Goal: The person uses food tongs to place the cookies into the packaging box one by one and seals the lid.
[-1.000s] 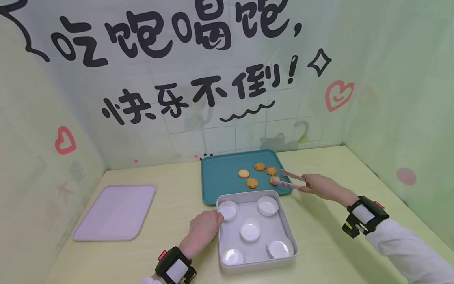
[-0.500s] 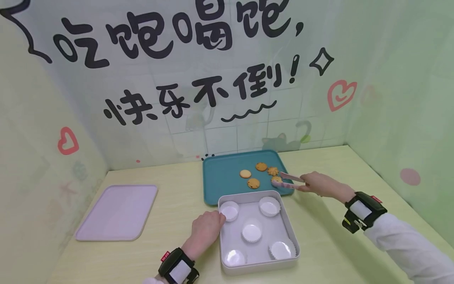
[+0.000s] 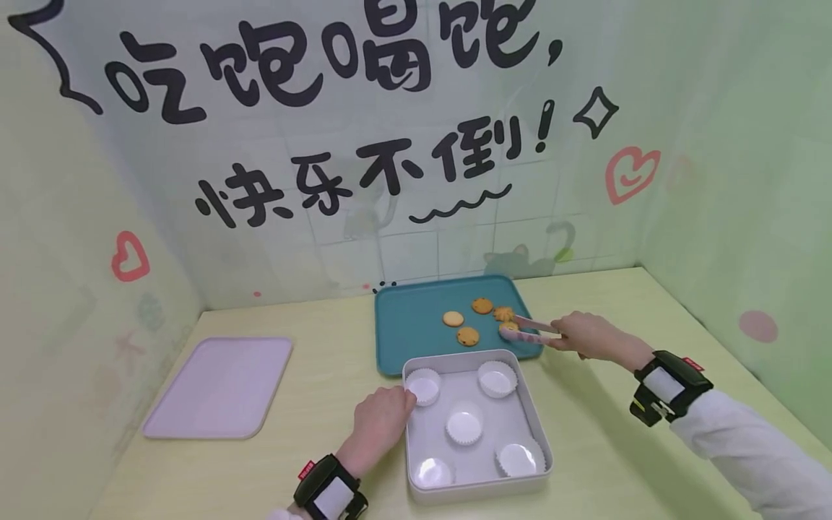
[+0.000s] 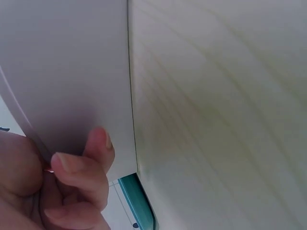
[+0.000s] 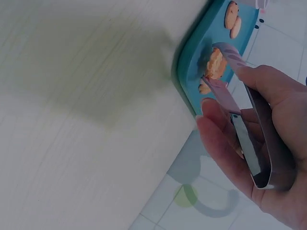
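My left hand (image 3: 382, 417) holds the left wall of a white square box (image 3: 484, 494), gripping its rim between thumb and fingers, as the left wrist view (image 4: 72, 187) shows from below. Several white fluted paper cups, one of them a middle cup (image 3: 464, 426), stand in the box. In my right hand (image 3: 594, 338) is a pair of tongs (image 5: 263, 120) with pink tips and metal arms. Those tips stand either side of a cookie (image 5: 216, 64) at the right end of a teal tray (image 3: 409, 325). Whether both tips touch it, I cannot tell.
Several other cookies lie on the tray, among them a pale round cookie (image 3: 453, 318) and a speckled cookie (image 3: 467, 336). A flat lilac tray (image 3: 217, 390) lies at the table's left. Printed curtains (image 3: 416, 253) enclose the back and sides of the table (image 3: 325, 339).
The tongs' arms have drawn closer together around the cookie, and my right hand has shifted slightly left relative to the tray. My left hand still holds the box in place.
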Tool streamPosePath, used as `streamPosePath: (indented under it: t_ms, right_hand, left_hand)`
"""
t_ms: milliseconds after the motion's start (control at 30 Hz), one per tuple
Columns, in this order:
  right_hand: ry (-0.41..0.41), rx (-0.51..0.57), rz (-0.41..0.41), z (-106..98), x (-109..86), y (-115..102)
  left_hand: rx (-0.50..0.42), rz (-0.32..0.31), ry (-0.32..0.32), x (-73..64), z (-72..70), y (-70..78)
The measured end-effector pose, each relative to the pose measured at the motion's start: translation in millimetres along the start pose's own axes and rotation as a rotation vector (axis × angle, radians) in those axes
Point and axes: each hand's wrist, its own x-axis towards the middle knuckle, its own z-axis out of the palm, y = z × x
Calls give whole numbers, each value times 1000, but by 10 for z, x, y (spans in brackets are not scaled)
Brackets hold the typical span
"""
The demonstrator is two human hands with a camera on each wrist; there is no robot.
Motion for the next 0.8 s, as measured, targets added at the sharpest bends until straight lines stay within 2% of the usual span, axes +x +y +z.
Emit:
streamPosePath:
  t_ms: [233,433,633,800]
  right_hand:
    - [46,23,-51,-165,-41,-146]
    - [33,-14,-159,-319,-54,-525]
    - [16,-100,-332,-238,47,-964]
    - [-9,-152,-392,-103,165,-1166]
  left_hand:
    - [5,17,-2,-5,13,-47]
    - [5,32,17,1,9,-55]
    - [30,34,19,-15,-7,-60]
    - [35,39,1,-18,3,-42]
